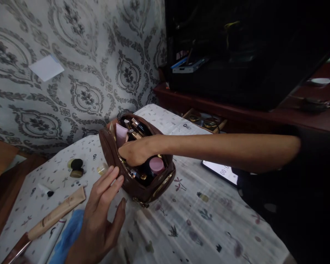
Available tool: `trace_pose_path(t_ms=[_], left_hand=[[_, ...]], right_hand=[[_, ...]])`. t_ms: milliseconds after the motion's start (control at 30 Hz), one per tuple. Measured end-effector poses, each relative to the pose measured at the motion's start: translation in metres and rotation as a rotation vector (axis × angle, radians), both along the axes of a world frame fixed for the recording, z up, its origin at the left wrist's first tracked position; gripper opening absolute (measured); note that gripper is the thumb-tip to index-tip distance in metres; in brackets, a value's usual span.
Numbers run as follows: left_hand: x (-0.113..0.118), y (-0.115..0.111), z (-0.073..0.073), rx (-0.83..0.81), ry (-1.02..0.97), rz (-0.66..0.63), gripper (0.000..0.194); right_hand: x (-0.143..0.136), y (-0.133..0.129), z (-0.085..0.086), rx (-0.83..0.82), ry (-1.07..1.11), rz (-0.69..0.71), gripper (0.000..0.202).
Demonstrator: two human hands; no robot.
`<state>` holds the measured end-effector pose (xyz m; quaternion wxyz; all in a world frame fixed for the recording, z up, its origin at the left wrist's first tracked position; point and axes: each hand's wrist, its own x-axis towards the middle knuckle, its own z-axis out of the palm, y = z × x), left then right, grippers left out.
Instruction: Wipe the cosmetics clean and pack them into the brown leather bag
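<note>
A brown makeup bag stands unzipped on the cloth-covered table, filled with several cosmetics. My right hand reaches down into it, and its fingertips are hidden inside. Around that hand are a pale pink tube, a pink-lidded jar and several lipstick-like tubes. My left hand is open beside the bag's near left side, fingers apart, holding nothing. Close to its fingertips lies a small clear-and-gold item.
Left on the patterned tablecloth lie a beige cosmetic tube, small round dark-and-green pieces, a white item with a black tip and something blue. A phone showing a timer lies under my right forearm. Behind is an open drawer.
</note>
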<state>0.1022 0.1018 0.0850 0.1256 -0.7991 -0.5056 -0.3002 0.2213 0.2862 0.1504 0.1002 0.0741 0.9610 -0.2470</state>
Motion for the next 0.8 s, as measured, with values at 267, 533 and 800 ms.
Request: trace_pose_path(t_ms=[267,533,800], left_hand=[[-0.001,0.0,-0.001,0.007,0.038,0.001,0.065],[0.002,0.001,0.001,0.019,0.046,0.005,0.064],[0.002,0.0,0.004,0.012,0.075,0.013,0.065]], right_hand=[[0.048,-0.014,0.034,0.12,0.141,-0.167,0.027],[0.096,-0.035,0.022,0.003,0.36,-0.342,0.022],[0.101,-0.039,0.009,0.065,0.493,-0.314,0.02]])
